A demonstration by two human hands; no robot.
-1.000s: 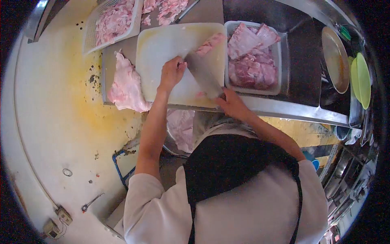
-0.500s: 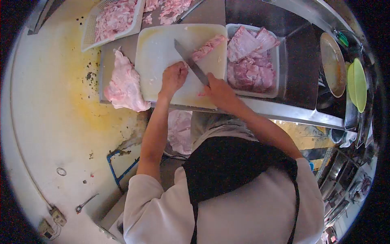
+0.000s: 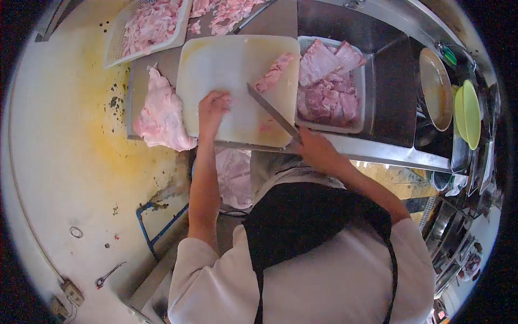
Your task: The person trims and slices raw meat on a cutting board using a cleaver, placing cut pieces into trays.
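Observation:
My right hand (image 3: 315, 148) is closed round the handle of a long knife (image 3: 272, 112), whose blade points up and left over the white cutting board (image 3: 210, 56). My left hand (image 3: 214, 107) is over the board's left part, fingers curled, with a bit of pink at the fingertips too small to make out. A strip of pink meat (image 3: 274, 73) lies on the board beyond the knife tip. A small pink scrap (image 3: 265, 128) rests near the board's front edge. Left of the board lies a large pale piece of meat (image 3: 162, 113).
A white basket (image 3: 179, 35) of meat trimmings stands at the back left, with more trimmings (image 3: 229, 13) and a dark rod (image 3: 253, 17) beside it. Right of the board, a white basket (image 3: 363, 102) holds larger cuts. A pan (image 3: 436, 89) and green bowls (image 3: 471, 115) are farther right.
My left hand has moved left, away from the knife and the meat strip. My right hand has drawn the knife back toward the lower right. The strip lies at a steeper angle.

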